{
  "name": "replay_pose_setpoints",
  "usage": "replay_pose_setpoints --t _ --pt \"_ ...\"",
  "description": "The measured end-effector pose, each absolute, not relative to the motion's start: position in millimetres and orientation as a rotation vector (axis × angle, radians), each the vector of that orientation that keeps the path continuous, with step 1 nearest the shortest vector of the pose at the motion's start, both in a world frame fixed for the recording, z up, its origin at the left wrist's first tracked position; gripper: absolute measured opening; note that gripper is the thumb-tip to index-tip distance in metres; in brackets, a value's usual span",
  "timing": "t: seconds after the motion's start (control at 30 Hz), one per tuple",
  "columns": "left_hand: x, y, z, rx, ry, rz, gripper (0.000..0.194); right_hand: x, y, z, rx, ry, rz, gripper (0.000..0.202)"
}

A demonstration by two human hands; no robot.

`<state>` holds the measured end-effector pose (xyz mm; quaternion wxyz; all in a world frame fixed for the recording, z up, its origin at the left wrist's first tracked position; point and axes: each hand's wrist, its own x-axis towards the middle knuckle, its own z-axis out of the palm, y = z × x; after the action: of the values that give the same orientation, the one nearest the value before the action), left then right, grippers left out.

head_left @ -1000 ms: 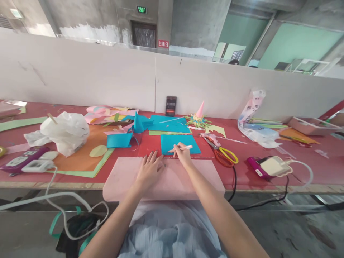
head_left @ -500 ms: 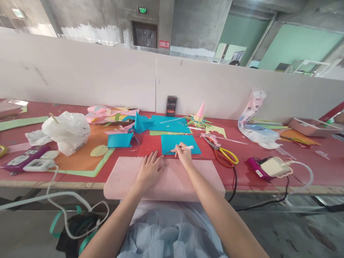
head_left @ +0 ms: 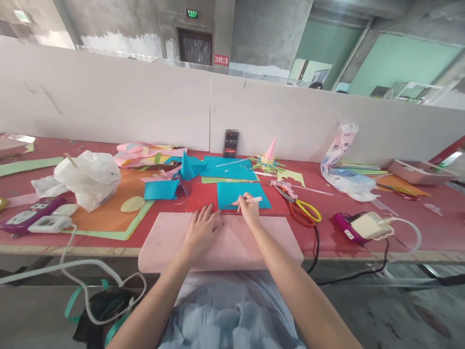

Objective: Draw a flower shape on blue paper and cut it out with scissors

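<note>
In my right hand [head_left: 249, 209] is a pale pink pen [head_left: 254, 199], its tip pointing left over a blue sheet of paper [head_left: 227, 190]. That sheet lies on a red sheet [head_left: 201, 194]. My left hand [head_left: 203, 224] lies flat with fingers spread, its fingertips at the lower edge of the red sheet. Beneath both hands is a pink padded board [head_left: 163, 247] at the table's front edge. Scissors [head_left: 305, 211] with yellow and red handles and a pink glue gun [head_left: 286, 188] lie to the right of the blue sheet.
A pink paper cone with a fringed base [head_left: 269, 157] stands behind. Blue cut paper [head_left: 162, 190] and a crumpled white bag [head_left: 89, 174] lie left. Purple power strips [head_left: 27, 218] with cables sit on both sides. A pink tray [head_left: 421, 173] is far right.
The pen and my right hand have shifted very slightly over the blue sheet. My left hand stays flat in place, and the whole view has drifted a little.
</note>
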<state>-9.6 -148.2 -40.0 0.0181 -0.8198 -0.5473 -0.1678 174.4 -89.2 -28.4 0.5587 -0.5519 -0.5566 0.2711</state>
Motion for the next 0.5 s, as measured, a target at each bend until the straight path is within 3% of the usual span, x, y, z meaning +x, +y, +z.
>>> replay_pose_setpoints --t 0.5 --pt "-9.2 -148.2 -40.5 -2.545 -1.701 -0.512 0.047 173.4 -91.1 -26.7 -1.358 -1.28 0.565 0.026"
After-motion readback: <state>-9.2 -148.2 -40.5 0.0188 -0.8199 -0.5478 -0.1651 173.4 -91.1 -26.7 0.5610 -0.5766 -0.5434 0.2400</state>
